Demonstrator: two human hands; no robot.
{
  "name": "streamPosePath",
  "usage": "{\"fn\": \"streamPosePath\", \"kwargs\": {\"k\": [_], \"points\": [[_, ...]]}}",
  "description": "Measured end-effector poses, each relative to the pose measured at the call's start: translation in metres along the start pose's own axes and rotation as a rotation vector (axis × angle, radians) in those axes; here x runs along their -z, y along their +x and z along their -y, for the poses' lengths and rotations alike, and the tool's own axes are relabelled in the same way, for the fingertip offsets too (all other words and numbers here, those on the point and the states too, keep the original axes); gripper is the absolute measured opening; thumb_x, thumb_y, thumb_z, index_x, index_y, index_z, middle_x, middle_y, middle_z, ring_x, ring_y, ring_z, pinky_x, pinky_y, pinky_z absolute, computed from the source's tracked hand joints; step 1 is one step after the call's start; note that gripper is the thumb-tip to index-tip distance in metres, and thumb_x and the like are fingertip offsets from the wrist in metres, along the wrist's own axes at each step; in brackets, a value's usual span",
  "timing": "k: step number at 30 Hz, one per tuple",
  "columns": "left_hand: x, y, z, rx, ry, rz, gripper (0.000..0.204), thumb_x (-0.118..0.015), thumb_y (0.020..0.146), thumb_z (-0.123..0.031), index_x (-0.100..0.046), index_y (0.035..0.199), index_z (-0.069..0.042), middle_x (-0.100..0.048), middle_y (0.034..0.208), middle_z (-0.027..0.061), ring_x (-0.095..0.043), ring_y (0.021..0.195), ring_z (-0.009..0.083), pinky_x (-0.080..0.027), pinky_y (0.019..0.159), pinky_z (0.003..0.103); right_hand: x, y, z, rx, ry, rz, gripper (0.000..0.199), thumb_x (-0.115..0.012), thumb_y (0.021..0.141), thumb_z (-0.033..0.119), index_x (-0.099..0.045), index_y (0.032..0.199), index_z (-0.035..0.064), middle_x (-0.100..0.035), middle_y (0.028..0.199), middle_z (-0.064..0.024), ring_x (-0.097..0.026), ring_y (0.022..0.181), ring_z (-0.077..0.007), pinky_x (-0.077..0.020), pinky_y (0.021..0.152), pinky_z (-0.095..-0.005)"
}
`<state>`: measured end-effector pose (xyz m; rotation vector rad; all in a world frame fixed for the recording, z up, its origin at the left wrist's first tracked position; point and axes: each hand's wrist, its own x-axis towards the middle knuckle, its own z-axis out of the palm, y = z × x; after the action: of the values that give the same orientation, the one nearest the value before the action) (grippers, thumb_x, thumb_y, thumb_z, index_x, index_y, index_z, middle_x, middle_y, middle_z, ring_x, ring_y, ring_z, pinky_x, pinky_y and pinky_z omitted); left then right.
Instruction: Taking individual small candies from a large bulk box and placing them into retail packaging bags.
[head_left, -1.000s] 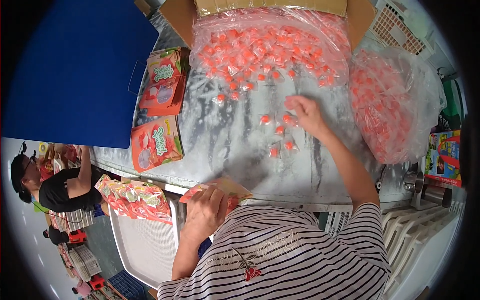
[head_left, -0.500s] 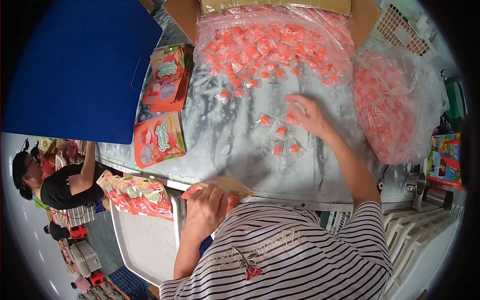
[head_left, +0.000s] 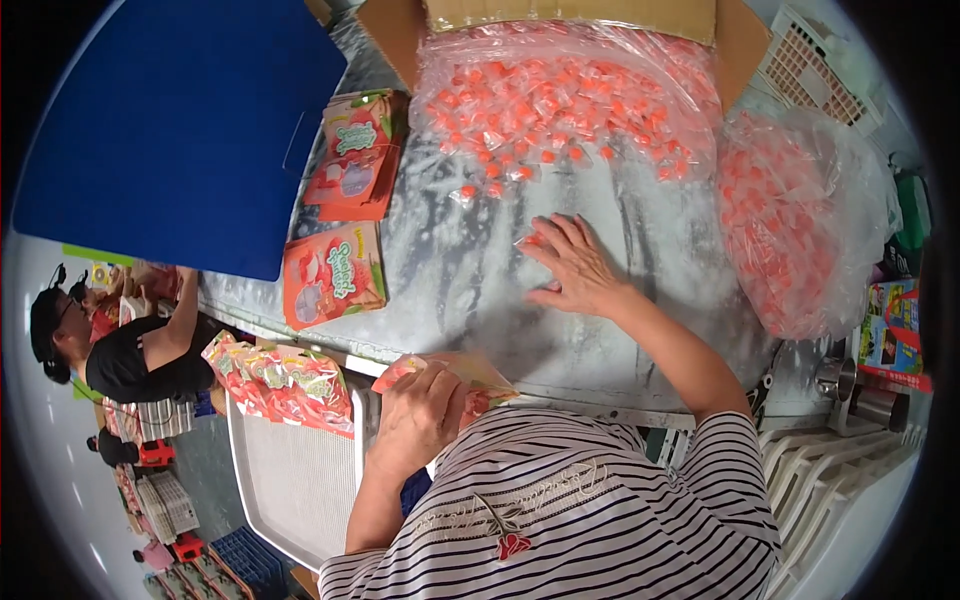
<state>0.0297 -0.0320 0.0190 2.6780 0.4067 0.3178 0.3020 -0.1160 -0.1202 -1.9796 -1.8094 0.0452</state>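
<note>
My left hand grips a red-and-pink pouch at the table's near edge, its fingers wrapped over the top. Spread flat on the grey table, my right hand has its fingers apart over a few small wrapped candies. One orange-red candy shows by its fingertips; the others are hidden under the palm. Beyond it lies a heap of the same clear-wrapped candies, spilling from a plastic liner in a box. Flat pouches lie to the left, with a banded stack behind them.
A white tray at lower left carries filled pouches. A blue panel stands at far left, near a person in black. On the right are a bulging bag of candies and a metal cup.
My right hand has come nearer and slightly left, now covering the loose candies that lay in the open. The left hand keeps its hold on the pouch. The view has shifted slightly.
</note>
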Motion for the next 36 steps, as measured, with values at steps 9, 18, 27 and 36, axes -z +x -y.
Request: {"fn": "streamPosePath", "kwargs": {"k": [9,18,27,36], "points": [[0.051,0.019,-0.012,0.069,-0.099,-0.223,0.013,-0.067,0.077,-0.002,-0.060,0.087,-0.002,-0.062,0.078,0.0106,-0.062,0.065,0.0302,-0.050,0.057,0.038,-0.014,-0.029,0.009,0.048,-0.101,-0.189,0.026,-0.072,0.074,0.016,-0.063,0.097,0.0113,-0.058,0.100,-0.0034,-0.055,0.092,-0.0222,-0.0496,0.066,-0.0335],[0.018,0.047,-0.005,-0.051,-0.182,-0.136,0.011,-0.065,0.082,-0.003,-0.060,0.092,0.000,-0.062,0.083,0.0143,-0.061,0.070,0.0342,-0.049,0.060,0.040,0.112,0.000,0.056,-0.701,1.429,-0.109,0.015,-0.062,0.090,0.014,-0.064,0.093,-0.0006,-0.064,0.076,-0.0037,-0.055,0.060,-0.0048,-0.0435,0.051,-0.0207],[0.008,0.050,-0.020,-0.281,-0.146,-0.078,0.019,-0.071,0.073,-0.002,-0.058,0.087,-0.001,-0.060,0.091,0.0148,-0.060,0.080,0.0354,-0.050,0.068,0.043,0.139,0.058,0.087,-0.264,0.551,0.476,0.024,-0.058,0.088,0.019,-0.065,0.092,-0.0028,-0.065,0.076,-0.0050,-0.057,0.060,-0.0097,-0.0455,0.052,-0.0251],[-0.002,0.062,-0.022,-0.381,-0.174,-0.117,0.011,-0.064,0.079,-0.004,-0.057,0.084,0.002,-0.056,0.080,0.0130,-0.058,0.073,0.0312,-0.048,0.068,0.040,0.116,0.069,0.070,-0.721,1.089,0.626,0.033,-0.062,0.080,0.020,-0.061,0.082,-0.0134,-0.063,0.076,-0.0176,-0.064,0.064,-0.0241,-0.0519,0.052,-0.0380]]}}
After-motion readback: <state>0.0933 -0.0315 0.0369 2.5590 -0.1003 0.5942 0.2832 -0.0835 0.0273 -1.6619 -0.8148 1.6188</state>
